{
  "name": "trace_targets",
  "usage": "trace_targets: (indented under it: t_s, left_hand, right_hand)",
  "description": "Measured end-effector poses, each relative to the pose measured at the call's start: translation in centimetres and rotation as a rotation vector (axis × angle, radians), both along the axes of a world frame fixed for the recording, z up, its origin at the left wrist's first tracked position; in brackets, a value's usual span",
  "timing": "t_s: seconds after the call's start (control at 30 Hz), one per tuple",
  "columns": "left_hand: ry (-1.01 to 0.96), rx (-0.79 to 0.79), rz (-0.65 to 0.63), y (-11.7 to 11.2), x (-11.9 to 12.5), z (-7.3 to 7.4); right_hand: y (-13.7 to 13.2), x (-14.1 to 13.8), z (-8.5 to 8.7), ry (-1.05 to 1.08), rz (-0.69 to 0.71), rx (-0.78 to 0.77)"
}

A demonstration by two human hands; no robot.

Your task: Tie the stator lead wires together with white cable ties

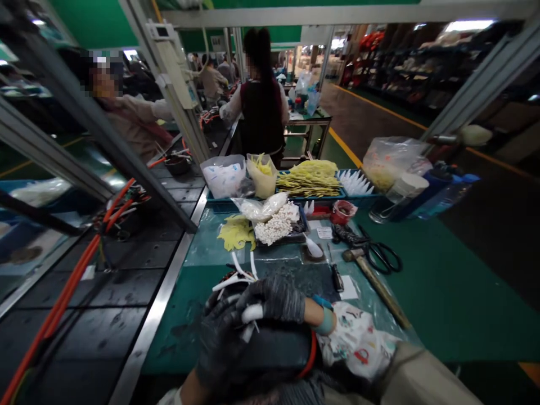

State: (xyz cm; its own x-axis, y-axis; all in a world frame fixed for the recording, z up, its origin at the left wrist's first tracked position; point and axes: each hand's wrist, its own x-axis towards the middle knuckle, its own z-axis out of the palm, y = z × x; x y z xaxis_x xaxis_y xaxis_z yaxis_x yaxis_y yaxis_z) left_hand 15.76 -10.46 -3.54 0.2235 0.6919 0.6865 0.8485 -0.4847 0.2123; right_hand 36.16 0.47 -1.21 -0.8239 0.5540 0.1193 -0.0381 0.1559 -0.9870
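Observation:
My left hand [219,337] and my right hand [274,299], both in dark grey gloves, meet low in the middle of the view with fingers curled together. Just beyond them several thin white tubes [253,264] stick up and out, their lower ends hidden by the gloves. A short white rounded piece [252,313] shows between the hands; whether it is a held part or a wrapped fingertip is unclear. Below my hands sits a dark rounded object [274,349], with an orange-red tube [312,354] curving along its right side.
Beyond my hands are yellow leaf-like pieces [236,232], white beaded clusters [276,225] and a blue tray [202,203]. To the right lie a screwdriver [336,278], a hammer [379,287] and scissors [383,257]. A conveyor [139,287] runs at left; co-workers are farther off.

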Motion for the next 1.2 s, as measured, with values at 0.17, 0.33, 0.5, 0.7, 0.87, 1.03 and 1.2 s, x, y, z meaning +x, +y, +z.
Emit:
trace_targets:
  t_s: [0.17, 0.33, 0.5, 0.7, 0.87, 1.03, 1.2]
  left_hand:
    - [0.059, 0.002, -0.007, 0.1, -0.6, -0.2]
    - [0.032, 0.045, -0.020, 0.3, -0.7, -0.4]
    - [0.048, 0.118, -0.043, 0.7, -0.7, -0.3]
    - [0.062, 0.142, -0.010, 0.8, -0.5, -0.3]
    - [0.066, 0.152, -0.027, 1.0, -0.7, -0.4]
    - [0.034, 0.071, 0.000, 0.6, 0.1, 0.5]
    - [-0.061, 0.043, -0.014, 0.5, 0.7, 0.4]
  right_hand:
    - [0.8, 0.2, 0.3, 0.020, 0.132, 0.107]
    - [0.5, -0.6, -0.8, 0.019, -0.041, 0.130]
    - [0.1, -0.8, -1.6, -0.023, -0.053, 0.195]
    - [-0.2, -0.6, -1.6, -0.055, -0.072, 0.271]
    - [-0.2, -0.7, -1.1, -0.094, -0.091, 0.255]
    - [-0.4, 0.2, 0.2, -0.113, -0.106, 0.161]
    - [-0.2, 0.9, 0.6, -0.098, -0.159, 0.165]
